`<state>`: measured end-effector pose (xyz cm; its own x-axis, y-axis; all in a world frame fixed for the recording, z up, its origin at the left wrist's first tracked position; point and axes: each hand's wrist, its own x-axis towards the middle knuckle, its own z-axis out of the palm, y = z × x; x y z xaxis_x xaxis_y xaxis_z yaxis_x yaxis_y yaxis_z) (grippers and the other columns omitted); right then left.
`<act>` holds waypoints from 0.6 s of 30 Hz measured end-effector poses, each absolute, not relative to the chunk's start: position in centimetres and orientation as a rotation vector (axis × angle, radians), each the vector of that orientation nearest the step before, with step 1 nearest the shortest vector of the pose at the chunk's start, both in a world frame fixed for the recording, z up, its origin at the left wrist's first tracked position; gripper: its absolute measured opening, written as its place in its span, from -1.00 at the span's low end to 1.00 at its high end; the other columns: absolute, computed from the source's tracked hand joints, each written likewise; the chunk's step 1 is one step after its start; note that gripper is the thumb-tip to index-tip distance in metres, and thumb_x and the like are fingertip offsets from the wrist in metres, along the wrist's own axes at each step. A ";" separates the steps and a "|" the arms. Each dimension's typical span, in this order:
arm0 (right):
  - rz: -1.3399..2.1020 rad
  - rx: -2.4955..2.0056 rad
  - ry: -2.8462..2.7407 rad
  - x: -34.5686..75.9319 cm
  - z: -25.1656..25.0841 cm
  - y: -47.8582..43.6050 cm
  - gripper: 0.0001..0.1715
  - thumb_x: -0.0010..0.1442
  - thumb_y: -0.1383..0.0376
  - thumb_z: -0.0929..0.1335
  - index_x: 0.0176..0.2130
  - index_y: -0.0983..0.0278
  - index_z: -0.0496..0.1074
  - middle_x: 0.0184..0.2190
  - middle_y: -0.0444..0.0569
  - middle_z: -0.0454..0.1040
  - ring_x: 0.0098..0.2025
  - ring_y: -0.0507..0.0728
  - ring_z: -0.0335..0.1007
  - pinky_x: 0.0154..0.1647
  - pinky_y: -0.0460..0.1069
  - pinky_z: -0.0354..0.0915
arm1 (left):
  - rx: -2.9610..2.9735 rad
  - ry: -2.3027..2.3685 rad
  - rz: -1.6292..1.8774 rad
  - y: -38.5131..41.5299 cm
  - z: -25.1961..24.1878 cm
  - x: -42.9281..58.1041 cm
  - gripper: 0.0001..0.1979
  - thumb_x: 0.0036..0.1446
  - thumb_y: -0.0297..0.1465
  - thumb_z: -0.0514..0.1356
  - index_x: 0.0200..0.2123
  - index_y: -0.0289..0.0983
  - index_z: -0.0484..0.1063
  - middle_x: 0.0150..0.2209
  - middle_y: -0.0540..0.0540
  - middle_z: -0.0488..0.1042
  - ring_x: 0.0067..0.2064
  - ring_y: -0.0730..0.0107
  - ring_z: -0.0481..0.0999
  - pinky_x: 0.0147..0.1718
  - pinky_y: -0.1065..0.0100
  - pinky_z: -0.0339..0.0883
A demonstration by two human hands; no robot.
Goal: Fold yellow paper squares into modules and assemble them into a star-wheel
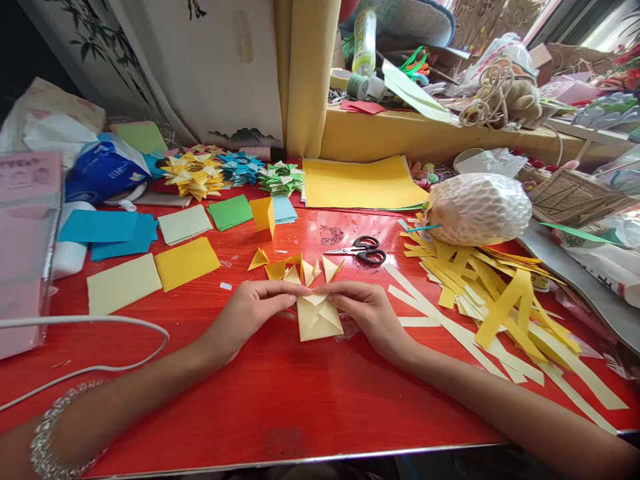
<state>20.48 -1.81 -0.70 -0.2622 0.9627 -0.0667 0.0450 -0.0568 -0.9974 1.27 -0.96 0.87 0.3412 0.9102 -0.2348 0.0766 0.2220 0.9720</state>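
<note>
Paper (pixel 321 325), pale yellow and folded into a small piece with crossing creases and flaps, is held by both hands at the middle of the red table (pixel 280 413), somewhat nearer the front edge than the far one. The left hand (pixel 260 308) grips it at its far left corner, thumb and forefinger closed on it; the right hand (pixel 367 310) does likewise at the far right corner, the two forefingers almost meeting along the top. Whether the piece rests on the table or is lifted slightly cannot be told. A beaded bracelet (pixel 56 427) circles the left forearm.

Just beyond the fingertips sit several small folded pieces (pixel 276 270), yellow and cream, and past them, slightly to the right, lie black-handled scissors (pixel 369 253), their blades pointing toward the table's left edge. Cut strips (pixel 493 307), yellow and cream, spread over the right side as far as the near right corner, with a rounded thing in white netting (pixel 480 207) behind them. Toward the far left corner are stacks of blue paper (pixel 100 227), green paper (pixel 230 212) and yellow paper (pixel 187 263). Along the far edge stand yellow, blue and green folded ornaments (pixel 195 177), beside large yellow sheets (pixel 363 183).
</note>
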 end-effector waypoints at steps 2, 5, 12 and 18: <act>1.427 -1.147 -1.419 20.5 -0.7 -1.9 -0.74 0.10 0.34 0.28 -0.24 0.23 0.53 -0.31 -0.08 0.53 -0.32 0.05 0.37 -0.33 -0.09 0.24 | 1.233 1.042 0.751 -0.9 1.0 1.3 -0.81 0.08 -0.36 0.13 -0.26 -0.22 0.51 -0.30 -0.03 0.54 -0.24 0.34 0.48 -0.29 0.41 0.36; 1.401 -1.145 -1.446 20.5 -0.7 -1.9 -0.77 0.09 0.34 0.30 -0.28 0.24 0.54 -0.32 -0.08 0.53 -0.31 0.06 0.37 -0.30 -0.08 0.24 | 1.275 1.057 0.743 -0.8 1.1 1.4 -0.84 0.05 -0.31 0.16 -0.36 -0.24 0.49 -0.37 -0.01 0.50 -0.33 0.39 0.46 -0.34 0.42 0.35; 1.450 -1.154 -1.446 20.4 -0.7 -1.8 -0.79 0.11 0.31 0.29 -0.29 0.24 0.51 -0.38 -0.10 0.49 -0.37 0.03 0.33 -0.36 -0.10 0.22 | 1.417 1.111 0.760 -1.1 0.8 1.6 -0.84 0.03 -0.28 0.18 -0.39 -0.26 0.44 -0.42 0.00 0.46 -0.39 0.41 0.42 -0.39 0.43 0.31; 1.642 -1.092 -1.307 20.2 -0.2 -2.0 -0.70 0.12 0.17 0.30 -0.16 0.23 0.44 -0.38 -0.10 0.45 -0.35 0.02 0.34 -0.35 -0.11 0.24 | 1.596 1.175 0.778 -1.6 1.2 1.6 -0.82 0.08 -0.26 0.13 -0.34 -0.24 0.43 -0.35 0.00 0.48 -0.32 0.40 0.42 -0.37 0.46 0.28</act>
